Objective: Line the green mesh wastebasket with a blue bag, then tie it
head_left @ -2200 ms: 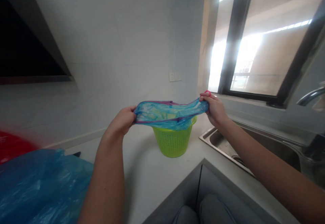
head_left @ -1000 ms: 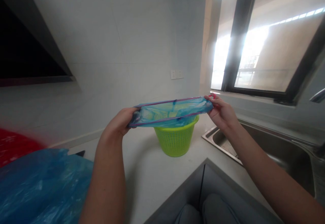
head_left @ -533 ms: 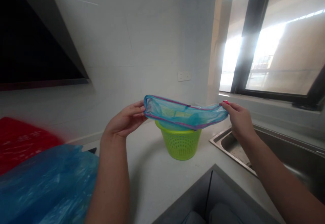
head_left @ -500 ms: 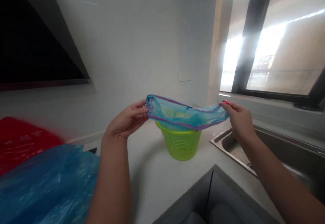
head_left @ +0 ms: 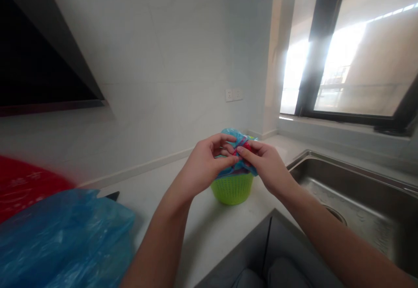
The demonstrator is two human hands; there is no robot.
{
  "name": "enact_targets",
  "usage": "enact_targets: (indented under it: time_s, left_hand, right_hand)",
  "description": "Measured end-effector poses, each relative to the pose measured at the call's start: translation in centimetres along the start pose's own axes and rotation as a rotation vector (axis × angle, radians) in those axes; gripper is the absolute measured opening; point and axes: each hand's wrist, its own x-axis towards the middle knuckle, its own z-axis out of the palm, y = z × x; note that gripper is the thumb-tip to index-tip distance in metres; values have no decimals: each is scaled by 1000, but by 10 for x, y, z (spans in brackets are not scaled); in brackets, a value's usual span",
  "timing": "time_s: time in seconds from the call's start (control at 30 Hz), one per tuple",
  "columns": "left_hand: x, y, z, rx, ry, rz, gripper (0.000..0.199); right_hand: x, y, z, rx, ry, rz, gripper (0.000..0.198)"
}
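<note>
Both hands meet at a translucent blue bag (head_left: 232, 132) with pink-purple edging, bunched up over the green perforated basket (head_left: 232, 190). From the left, my left hand (head_left: 209, 162) pinches the gathered bag between thumb and fingers. My right hand (head_left: 266, 162) closes on the same bunch from the right, close to a small red piece (head_left: 247, 146) on the bag. The basket stands upright on the white counter (head_left: 202, 218); its rim is mostly hidden behind the hands and the bag.
A steel sink (head_left: 352, 192) is set into the counter on the right, below a dark-framed window (head_left: 359, 61). At left lie a crumpled blue plastic bag (head_left: 65, 240) and a red bag (head_left: 29, 183). A wall socket (head_left: 234, 95) sits behind the basket.
My hands have come together from the two ends of the bag. The bag, stretched out wide before, is now gathered into a bunch between them above the basket.
</note>
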Motion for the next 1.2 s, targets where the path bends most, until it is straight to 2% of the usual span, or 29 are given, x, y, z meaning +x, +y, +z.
enact_targets:
  time_s: [0.1,0.2,0.33,0.43,0.5,0.57,0.63,0.73,0.83,0.93,1.03,1.13,1.2]
  left_hand:
    - [-1,1,2,64,84,-28,27]
    - [0,1,-2,135,191,-38,20]
    - [1,-5,-7,243,198,-59,15]
    - [2,-10,-6,448,240,-67,4]
    - [3,-11,-3,523,318,-50,12]
    - [5,-7,-2,395,372,-50,18]
    - [6,1,-6,32,346,-67,17]
    - [7,15,-22,-620,290,-64,16]
    - [6,24,-47,-1023,330,-5,20]
    - [7,23,-66,-1140,387,46,26]
    - [13,17,-70,-1071,451,75,26]
    - [21,8,-64,-989,482,107,25]
    - [26,2,-62,-960,501,136,25]
  right_hand:
    - [1,5,-4,-47,17,4,30]
    - [3,10,-8,-147,28,-55,26]
    - [5,14,-10,-255,50,-93,25]
    - [6,15,-11,-303,106,-108,25]
    - [7,16,-12,-323,151,-97,23]
    - [8,15,-14,-309,198,-64,21]
    - [12,12,-20,-196,217,2,19]
    - [24,9,-38,229,229,130,23]
    - [41,8,-67,681,292,248,21]
    - [56,10,-94,949,418,312,19]
    - [63,13,-107,1117,539,256,21]
    - [65,18,-108,1144,547,236,22]
    - [64,21,-106,1085,526,254,21]
